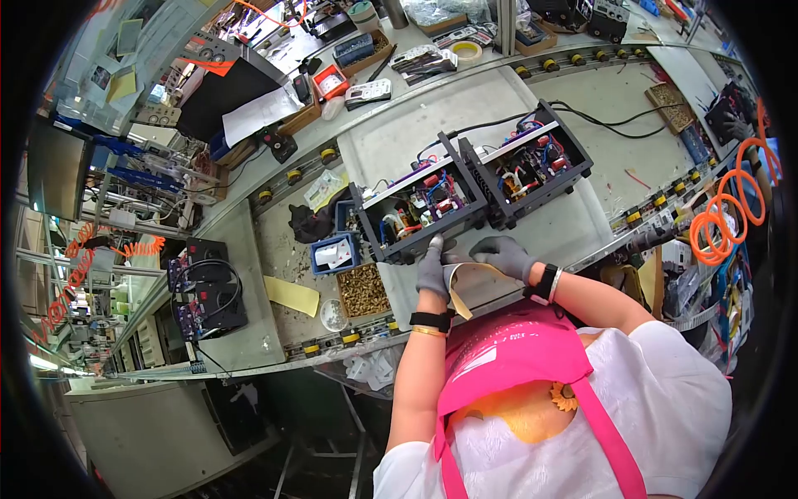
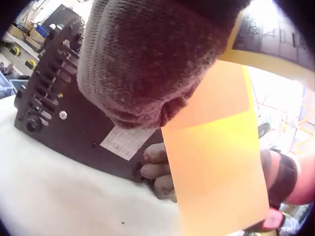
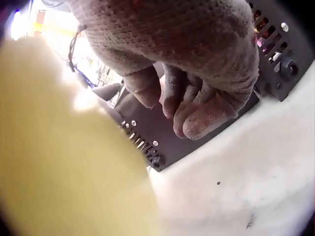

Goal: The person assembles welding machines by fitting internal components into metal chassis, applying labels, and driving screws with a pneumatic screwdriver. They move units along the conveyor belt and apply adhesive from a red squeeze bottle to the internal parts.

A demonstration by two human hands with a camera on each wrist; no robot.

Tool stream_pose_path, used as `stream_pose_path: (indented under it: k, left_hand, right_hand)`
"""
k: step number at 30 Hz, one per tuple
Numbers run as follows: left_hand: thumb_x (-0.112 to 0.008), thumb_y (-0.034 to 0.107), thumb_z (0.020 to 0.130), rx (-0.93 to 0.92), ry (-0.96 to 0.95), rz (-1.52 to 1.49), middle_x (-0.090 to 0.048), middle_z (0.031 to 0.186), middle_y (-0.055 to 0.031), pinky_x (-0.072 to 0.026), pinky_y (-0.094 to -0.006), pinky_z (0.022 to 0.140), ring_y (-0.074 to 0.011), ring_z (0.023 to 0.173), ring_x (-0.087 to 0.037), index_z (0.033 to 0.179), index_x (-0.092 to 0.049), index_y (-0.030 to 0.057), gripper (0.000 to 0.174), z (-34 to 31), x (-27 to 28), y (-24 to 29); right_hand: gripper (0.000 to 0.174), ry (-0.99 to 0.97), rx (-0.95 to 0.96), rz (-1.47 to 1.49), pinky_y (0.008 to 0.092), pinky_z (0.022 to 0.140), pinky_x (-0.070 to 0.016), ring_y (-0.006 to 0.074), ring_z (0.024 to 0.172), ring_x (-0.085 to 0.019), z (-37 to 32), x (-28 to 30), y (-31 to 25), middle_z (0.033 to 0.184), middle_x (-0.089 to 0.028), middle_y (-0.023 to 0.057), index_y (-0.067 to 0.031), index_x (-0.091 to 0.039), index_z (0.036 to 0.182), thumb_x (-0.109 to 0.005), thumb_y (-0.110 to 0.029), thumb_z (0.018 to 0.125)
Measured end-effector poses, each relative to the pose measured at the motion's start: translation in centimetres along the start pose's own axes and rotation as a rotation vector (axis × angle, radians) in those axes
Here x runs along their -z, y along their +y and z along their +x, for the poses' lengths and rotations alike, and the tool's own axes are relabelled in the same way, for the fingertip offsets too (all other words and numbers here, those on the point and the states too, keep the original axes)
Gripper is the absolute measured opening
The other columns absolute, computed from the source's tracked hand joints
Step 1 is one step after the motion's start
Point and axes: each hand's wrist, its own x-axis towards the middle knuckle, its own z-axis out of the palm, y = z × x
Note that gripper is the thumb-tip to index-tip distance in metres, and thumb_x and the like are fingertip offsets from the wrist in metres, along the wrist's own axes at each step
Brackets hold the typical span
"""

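While looking down from the head view, finds 2 grey-gloved hands side by side at the near face of a black open-topped chassis (image 1: 420,212) on the white work mat (image 1: 557,237). Puts the left hand (image 1: 432,268) against that face with 1 finger raised to its lower edge. Cannot tell from any view how far open it is or whether it has hold of anything, since it appears in the left wrist view only as a close blur of knitted glove. Puts the right hand (image 1: 501,254) just beside it, fingers (image 3: 197,115) curled and tips bunched against the bottom edge of the black panel, with nothing seen in their grasp. Meets the same fingertips in the left wrist view, touching the panel just below and to the right of a small white label (image 2: 125,140) stuck on it. Between the 2 hands, a yellow backing sheet (image 1: 457,291) curling down toward the pink apron (image 1: 515,349) — hanging in front of the right wrist in the left wrist view. Cannot tell which hand, if either, pinches it. Left of the label, vent slots (image 2: 49,93) in the panel. Against the chassis on its far right, a 2nd open chassis (image 1: 536,162), both with coloured wiring inside. Left of the hands on the bench — a tray of brass-coloured parts (image 1: 363,289) and a blue bin (image 1: 334,252).
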Motion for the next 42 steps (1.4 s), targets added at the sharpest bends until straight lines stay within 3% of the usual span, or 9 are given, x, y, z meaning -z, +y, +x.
stream_pose_path:
  k: [3, 6, 10, 16, 28, 31, 37, 40, 42]
  left_hand:
    - [-0.059, 0.041, 0.086, 0.071, -0.023, -0.135, -0.055, 0.056, -0.0032, -0.0385, -0.0265, 0.038, -0.0141, 0.04, -0.048, 0.079, -0.065, 0.0088, 0.034, 1.2, -0.6, -0.4]
    - [-0.058, 0.04, 0.086, 0.166, -0.094, -0.209, -0.053, 0.054, -0.0024, -0.0324, -0.025, 0.034, -0.0133, 0.036, -0.044, 0.071, -0.059, 0.0094, 0.034, 2.2, 0.0, -0.3]
    - [-0.057, 0.035, 0.088, 0.231, -0.122, -0.322, -0.046, 0.049, -0.0006, -0.0251, -0.0242, 0.032, -0.0115, 0.034, -0.036, 0.065, -0.053, 0.0105, 0.034, 2.5, -0.1, -0.1]
    - [-0.053, 0.03, 0.09, 0.204, -0.121, -0.36, -0.039, 0.047, 0.0016, -0.0226, -0.0254, 0.032, -0.0117, 0.033, -0.03, 0.067, -0.053, 0.0108, 0.03, 2.2, -0.6, -0.2]
    - [-0.057, 0.022, 0.087, 0.032, -0.217, -0.328, -0.053, 0.059, -0.0018, -0.0355, -0.0269, 0.036, -0.0146, 0.038, -0.044, 0.097, -0.063, 0.0052, 0.021, 1.7, 0.5, -1.8]
    - [-0.059, 0.022, 0.085, -0.089, 0.122, -0.02, -0.058, 0.064, -0.0048, -0.0428, -0.0314, 0.046, -0.0177, 0.049, -0.053, 0.098, -0.064, 0.0056, 0.022, 1.9, 0.1, -2.7]
    - [-0.058, 0.023, 0.084, -0.394, 0.164, 0.648, -0.066, 0.074, -0.013, -0.0493, -0.0339, 0.06, -0.0211, 0.063, -0.064, 0.095, -0.066, 0.0046, 0.022, 2.8, 4.5, -5.2]
    - [-0.057, 0.025, 0.086, -0.367, 0.167, 0.865, -0.065, 0.071, -0.0151, -0.0497, -0.0336, 0.058, -0.022, 0.056, -0.065, 0.095, -0.065, 0.0059, 0.023, -1.0, 3.4, -2.2]
    - [-0.058, 0.025, 0.086, -0.371, 0.154, 0.928, -0.065, 0.069, -0.0129, -0.0493, -0.0328, 0.056, -0.0204, 0.053, -0.064, 0.095, -0.065, 0.0048, 0.023, -1.5, 3.7, -1.5]
  right_hand:
    - [0.027, -0.04, -0.225, 0.185, 0.0296, 0.071, -0.0506, 0.0154, 0.078, -0.063, -1.9, 1.6, -1.4, 0.091, -0.068, 0.0096, -0.0014, -0.066, 0.103, -0.06, -0.018, 0.083]
    - [0.026, 0.047, -0.048, 0.035, 0.0293, 0.07, -0.049, 0.0165, 0.076, -0.062, -2.1, 2.1, 1.0, 0.088, -0.068, 0.0098, -0.0038, -0.067, 0.102, -0.06, -0.02, 0.083]
    - [0.024, 0.049, -0.077, 0.081, 0.0294, 0.07, -0.0486, 0.0166, 0.076, -0.062, -2.4, 2.7, 1.5, 0.088, -0.068, 0.0096, -0.0043, -0.067, 0.102, -0.059, -0.018, 0.084]
    - [0.024, 0.025, -0.087, 0.085, 0.0291, 0.07, -0.0482, 0.0163, 0.077, -0.061, -2.1, 3.2, 2.1, 0.089, -0.068, 0.0097, -0.0041, -0.066, 0.103, -0.057, -0.017, 0.084]
    - [0.024, 0.025, -0.019, -0.006, 0.0293, 0.073, -0.0484, 0.0168, 0.078, -0.061, -2.3, 3.8, 1.7, 0.092, -0.068, 0.0099, -0.0041, -0.067, 0.101, -0.058, -0.018, 0.084]
    - [0.024, 0.038, 0.011, 0.031, 0.0296, 0.075, -0.049, 0.018, 0.081, -0.062, -1.8, 3.2, 1.5, 0.094, -0.068, 0.011, -0.0037, -0.067, 0.101, -0.057, -0.018, 0.084]
    - [0.025, 0.055, -0.174, 0.135, 0.0297, 0.073, -0.0498, 0.0192, 0.083, -0.064, 0.6, 1.1, 0.1, 0.092, -0.067, 0.013, -0.0017, -0.065, 0.102, -0.057, -0.017, 0.083]
    - [0.025, 0.153, -0.069, 0.093, 0.0281, 0.064, -0.0502, 0.0152, 0.071, -0.063, 2.5, -1.5, 3.0, 0.09, -0.065, 0.0088, -0.0033, -0.064, 0.107, -0.058, -0.012, 0.085]
    - [0.024, 0.403, 0.065, 0.06, 0.0278, 0.064, -0.0498, 0.0152, 0.069, -0.062, 3.5, -3.9, 5.3, 0.09, -0.065, 0.0103, -0.003, -0.063, 0.107, -0.058, -0.011, 0.085]
